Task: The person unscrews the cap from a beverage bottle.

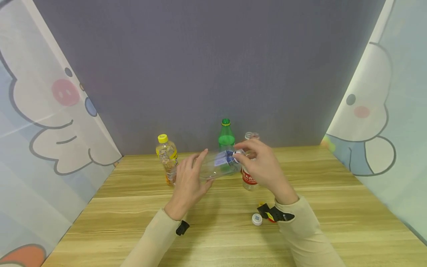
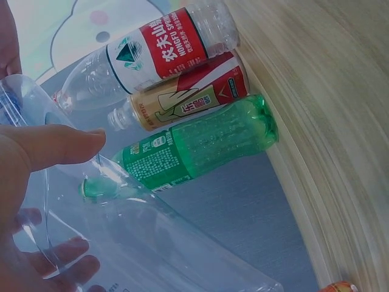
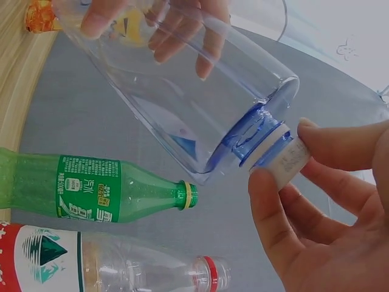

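Observation:
A large clear plastic bottle with a blue neck is held on its side above the table, its mouth toward the right. My left hand grips its body, with the thumb on one side and the fingers on the other. At the mouth, my right hand pinches a white cap between thumb and fingers. Some blue thread shows between the cap and the white ring on the neck. Behind the held bottle stands a green bottle without a cap.
A yellow-capped bottle stands at the left. To the right are an uncapped red-labelled water bottle and, beside it, a gold-and-red labelled bottle. A loose white cap lies near the right wrist, with other caps partly hidden by its strap.

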`<move>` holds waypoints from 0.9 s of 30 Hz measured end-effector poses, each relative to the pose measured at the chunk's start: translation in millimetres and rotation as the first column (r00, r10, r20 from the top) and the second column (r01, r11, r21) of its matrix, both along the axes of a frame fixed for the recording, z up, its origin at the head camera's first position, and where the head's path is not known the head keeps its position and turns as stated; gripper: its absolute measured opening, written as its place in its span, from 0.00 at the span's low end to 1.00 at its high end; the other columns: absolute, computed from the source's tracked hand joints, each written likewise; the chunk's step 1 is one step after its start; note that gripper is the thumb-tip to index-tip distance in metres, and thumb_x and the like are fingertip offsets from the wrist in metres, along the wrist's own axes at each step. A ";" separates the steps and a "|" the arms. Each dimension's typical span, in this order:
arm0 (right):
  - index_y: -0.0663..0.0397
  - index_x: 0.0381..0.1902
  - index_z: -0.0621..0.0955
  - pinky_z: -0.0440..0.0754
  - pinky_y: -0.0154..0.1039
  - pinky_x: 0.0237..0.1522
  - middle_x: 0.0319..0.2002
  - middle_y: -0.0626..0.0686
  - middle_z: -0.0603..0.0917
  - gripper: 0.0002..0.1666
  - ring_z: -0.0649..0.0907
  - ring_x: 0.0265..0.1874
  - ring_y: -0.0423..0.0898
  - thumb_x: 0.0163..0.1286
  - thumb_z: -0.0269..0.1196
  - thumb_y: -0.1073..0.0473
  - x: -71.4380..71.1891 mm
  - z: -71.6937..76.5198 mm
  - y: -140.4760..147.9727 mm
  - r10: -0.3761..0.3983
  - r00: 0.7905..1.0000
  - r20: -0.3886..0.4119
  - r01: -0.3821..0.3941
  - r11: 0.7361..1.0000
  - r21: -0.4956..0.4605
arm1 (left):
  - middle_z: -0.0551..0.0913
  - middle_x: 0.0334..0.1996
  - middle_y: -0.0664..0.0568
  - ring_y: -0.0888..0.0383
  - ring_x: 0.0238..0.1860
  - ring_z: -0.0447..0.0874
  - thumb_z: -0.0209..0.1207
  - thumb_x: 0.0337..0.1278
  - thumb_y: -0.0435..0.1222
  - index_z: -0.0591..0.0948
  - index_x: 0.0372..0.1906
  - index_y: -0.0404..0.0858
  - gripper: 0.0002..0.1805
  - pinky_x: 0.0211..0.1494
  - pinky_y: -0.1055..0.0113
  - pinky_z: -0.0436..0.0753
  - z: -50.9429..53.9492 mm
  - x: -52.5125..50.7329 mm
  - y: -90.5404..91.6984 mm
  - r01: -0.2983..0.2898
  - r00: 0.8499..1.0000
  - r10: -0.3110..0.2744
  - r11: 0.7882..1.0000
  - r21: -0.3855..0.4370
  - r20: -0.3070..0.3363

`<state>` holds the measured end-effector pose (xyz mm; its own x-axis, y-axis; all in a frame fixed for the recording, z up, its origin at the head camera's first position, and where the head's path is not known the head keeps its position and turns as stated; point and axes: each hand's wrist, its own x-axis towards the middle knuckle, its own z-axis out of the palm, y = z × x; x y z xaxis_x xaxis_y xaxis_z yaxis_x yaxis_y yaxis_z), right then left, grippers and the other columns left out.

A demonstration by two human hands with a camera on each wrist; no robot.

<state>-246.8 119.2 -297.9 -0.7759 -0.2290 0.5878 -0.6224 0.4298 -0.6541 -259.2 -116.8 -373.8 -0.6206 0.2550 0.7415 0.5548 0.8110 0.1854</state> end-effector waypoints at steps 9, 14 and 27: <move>0.64 0.53 0.83 0.85 0.50 0.48 0.50 0.58 0.82 0.17 0.84 0.45 0.54 0.67 0.68 0.68 2.6 2.7 1.3 0.013 0.997 0.076 -0.013 1.000 0.008 | 0.77 0.59 0.40 0.38 0.57 0.75 0.84 0.33 0.39 0.67 0.74 0.43 0.57 0.60 0.40 0.71 0.8 0.8 -0.6 -0.007 1.000 0.007 1.000 0.000 0.003; 0.62 0.53 0.84 0.86 0.50 0.47 0.52 0.57 0.83 0.16 0.86 0.44 0.55 0.68 0.68 0.66 3.3 4.5 2.7 0.018 0.996 0.084 -0.022 0.999 0.049 | 0.77 0.59 0.40 0.38 0.57 0.75 0.84 0.32 0.38 0.68 0.74 0.43 0.56 0.60 0.40 0.71 0.3 0.7 -0.8 -0.010 1.000 0.010 1.000 0.003 0.007; 0.59 0.52 0.86 0.86 0.50 0.47 0.51 0.55 0.85 0.14 0.86 0.45 0.54 0.69 0.68 0.65 0.9 2.2 3.3 0.011 0.999 0.031 -0.012 0.999 0.030 | 0.76 0.59 0.40 0.38 0.58 0.75 0.84 0.33 0.38 0.67 0.74 0.43 0.56 0.60 0.39 0.71 0.8 0.3 -0.9 -0.005 1.000 0.005 1.000 0.002 0.014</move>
<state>-246.0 122.4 -295.7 -0.7907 -0.2554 0.5564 -0.6072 0.4430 -0.6595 -258.9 -117.7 -373.0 -0.6323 0.2509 0.7330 0.5483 0.8133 0.1946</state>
